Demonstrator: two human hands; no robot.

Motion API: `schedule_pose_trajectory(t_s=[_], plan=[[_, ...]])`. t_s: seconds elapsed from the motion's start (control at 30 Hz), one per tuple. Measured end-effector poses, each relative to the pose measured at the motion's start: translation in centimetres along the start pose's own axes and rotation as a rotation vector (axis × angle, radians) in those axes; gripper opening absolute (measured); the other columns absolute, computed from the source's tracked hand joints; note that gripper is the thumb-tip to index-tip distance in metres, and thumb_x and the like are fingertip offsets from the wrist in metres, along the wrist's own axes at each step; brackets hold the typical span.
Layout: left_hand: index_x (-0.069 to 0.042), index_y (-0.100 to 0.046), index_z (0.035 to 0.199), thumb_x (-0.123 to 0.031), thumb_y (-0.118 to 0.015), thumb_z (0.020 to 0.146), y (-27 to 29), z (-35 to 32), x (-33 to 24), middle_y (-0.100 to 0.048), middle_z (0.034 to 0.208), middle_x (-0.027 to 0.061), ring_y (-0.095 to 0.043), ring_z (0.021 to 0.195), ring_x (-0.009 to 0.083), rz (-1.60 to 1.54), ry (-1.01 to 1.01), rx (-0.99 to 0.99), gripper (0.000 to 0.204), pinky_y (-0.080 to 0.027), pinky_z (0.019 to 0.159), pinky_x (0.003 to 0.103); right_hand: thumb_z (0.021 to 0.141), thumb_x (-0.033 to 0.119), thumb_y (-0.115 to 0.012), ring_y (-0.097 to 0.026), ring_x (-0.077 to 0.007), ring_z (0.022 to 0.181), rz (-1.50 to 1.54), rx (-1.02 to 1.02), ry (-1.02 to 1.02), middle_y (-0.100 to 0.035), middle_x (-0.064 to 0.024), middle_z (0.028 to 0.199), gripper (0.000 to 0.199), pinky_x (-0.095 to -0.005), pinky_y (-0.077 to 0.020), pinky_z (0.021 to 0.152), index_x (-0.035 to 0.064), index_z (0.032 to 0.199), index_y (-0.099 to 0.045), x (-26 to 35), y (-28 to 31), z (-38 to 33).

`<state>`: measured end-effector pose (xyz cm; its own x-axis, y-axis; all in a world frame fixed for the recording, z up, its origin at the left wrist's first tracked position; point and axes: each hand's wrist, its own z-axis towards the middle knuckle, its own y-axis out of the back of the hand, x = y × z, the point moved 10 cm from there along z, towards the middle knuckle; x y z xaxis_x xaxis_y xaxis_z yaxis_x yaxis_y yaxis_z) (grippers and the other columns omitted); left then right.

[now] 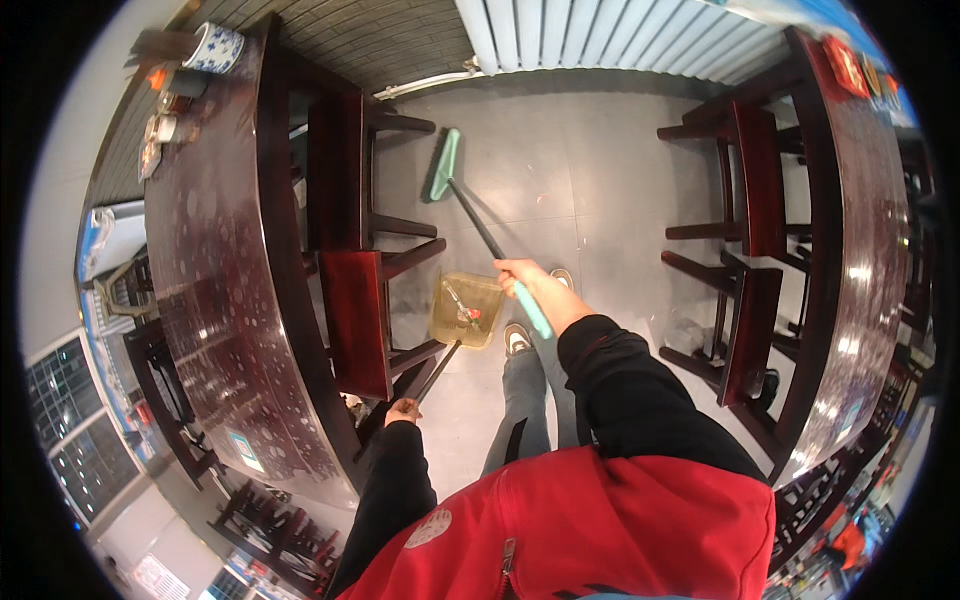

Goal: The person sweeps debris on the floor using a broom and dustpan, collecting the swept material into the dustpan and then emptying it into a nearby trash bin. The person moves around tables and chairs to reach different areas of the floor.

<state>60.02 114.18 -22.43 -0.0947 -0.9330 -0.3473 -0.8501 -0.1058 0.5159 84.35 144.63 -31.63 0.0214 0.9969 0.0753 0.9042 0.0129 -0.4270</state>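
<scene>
While the right hand (pixel 517 272) is closed around the teal grip of a long dark-shafted broom (pixel 478 222), its flat green head rests on the smooth grey tiled floor (pixel 600 160) ahead. The left hand (pixel 404 409) is wrapped around the thin dark handle of one translucent yellow plastic dustpan (pixel 466 308) holding scraps. Two glossy dark wooden surfaces (pixel 215 270) flank the aisle, with dark red wooden stools (pixel 355 320) tucked beneath.
</scene>
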Motion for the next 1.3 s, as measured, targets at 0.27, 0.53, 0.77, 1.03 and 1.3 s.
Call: schedule_pose_trajectory(t_s=[0.27,0.53,0.77,1.03,1.3], plan=[[-0.003,-0.053,0.076,-0.012,-0.055,0.076,-0.1,-0.4,-1.2,-0.055,0.059,0.0023,-0.056,0.052,0.0103,0.083,0.029,0.006,0.010,-0.042,0.052,0.022,0.079,0.029,-0.054,-0.027,-0.0076,0.029,0.251,-0.094,-0.117,-0.030,0.0037,0.041,0.030,-0.0226,-0.0204,0.027,0.0133,0.061,-0.037,-12.7,10.1,-14.9],[-0.002,-0.052,0.077,-0.012,-0.054,0.078,-0.4,0.8,1.7,-0.053,0.058,0.0021,-0.054,0.050,0.0096,0.088,0.100,-0.011,0.010,-0.042,0.051,0.022,0.077,0.023,-0.052,-0.044,-0.0140,0.036,-0.503,-0.305,0.244,-0.047,-0.0045,0.052,0.021,-0.0301,-0.0377,0.036,0.0040,0.085,-0.048,-3.6,12.1,-22.8],[-0.002,-0.050,0.076,-0.006,-0.050,0.076,-0.7,0.5,2.5,-0.053,0.061,0.0022,-0.054,0.056,0.0098,0.101,0.084,-0.009,0.003,-0.042,0.054,0.022,0.071,0.013,-0.047,-0.054,-0.0314,0.090,-1.564,-0.668,0.493,-0.056,-0.0196,0.091,0.023,-0.0391,-0.0438,0.074,0.0045,0.092,-0.052,19.1,3.1,-10.2],[-0.002,-0.054,0.079,-0.005,-0.052,0.073,0.0,-1.0,0.7,-0.056,0.063,0.0037,-0.054,0.059,0.0100,0.042,0.081,-0.032,0.007,-0.042,0.058,0.021,0.083,0.017,-0.032,-0.050,-0.0296,0.100,-1.464,-0.501,0.221,-0.051,-0.0168,0.108,0.034,-0.0393,-0.0409,0.082,0.0035,0.111,-0.045,26.0,-7.3,4.4],[-0.007,-0.057,0.080,-0.010,-0.056,0.071,-0.2,-1.6,1.1,-0.058,0.068,0.0021,-0.056,0.066,0.0092,0.031,0.136,-0.003,0.009,-0.042,0.064,0.022,0.086,0.023,-0.025,-0.044,-0.0290,0.108,-1.562,-0.751,0.211,-0.046,-0.0136,0.117,0.041,-0.0392,-0.0344,0.090,0.0136,0.126,-0.030,25.6,5.1,3.9]])
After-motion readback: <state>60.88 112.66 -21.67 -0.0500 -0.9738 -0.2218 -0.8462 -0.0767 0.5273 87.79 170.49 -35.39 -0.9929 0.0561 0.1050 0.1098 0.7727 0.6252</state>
